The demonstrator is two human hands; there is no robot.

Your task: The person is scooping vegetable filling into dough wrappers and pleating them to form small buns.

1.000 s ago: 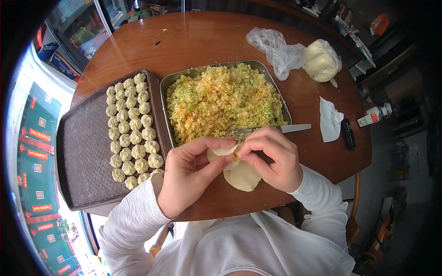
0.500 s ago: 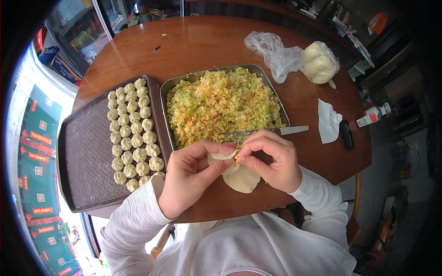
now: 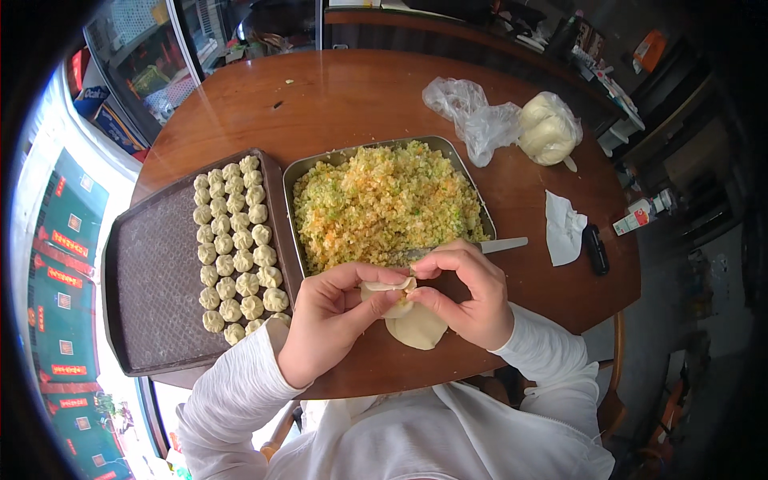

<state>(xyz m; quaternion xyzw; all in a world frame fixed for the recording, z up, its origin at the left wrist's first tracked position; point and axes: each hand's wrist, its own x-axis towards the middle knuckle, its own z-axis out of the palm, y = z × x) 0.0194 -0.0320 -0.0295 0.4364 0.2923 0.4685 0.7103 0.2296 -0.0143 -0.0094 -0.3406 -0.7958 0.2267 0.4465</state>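
My left hand (image 3: 328, 324) and my right hand (image 3: 476, 308) meet below the filling tray, both pinching a pale dough wrapper (image 3: 370, 290) with some filling inside and a folded edge. Under them lies a flat round of dough (image 3: 420, 328). The metal tray (image 3: 290, 204) is heaped with chopped yellow-green filling (image 3: 384, 192), with a long utensil (image 3: 504, 243) in its front right part. To the left, a dark baking tray (image 3: 152, 272) carries rows of small pleated dumplings (image 3: 250, 284) along its right side.
At the back right of the wooden table (image 3: 264, 96) are a crumpled plastic bag (image 3: 472, 120) and bagged dough (image 3: 544, 132). A white tissue (image 3: 564, 228), a black oblong object (image 3: 595, 248) and a white-and-red container (image 3: 640, 216) lie at the right. A wooden chair (image 3: 608, 384) stands below.
The whole scene sits lower in the view, as my head has shifted. My right index finger and thumb have parted slightly on the wrapper, and its folded edge shows more.
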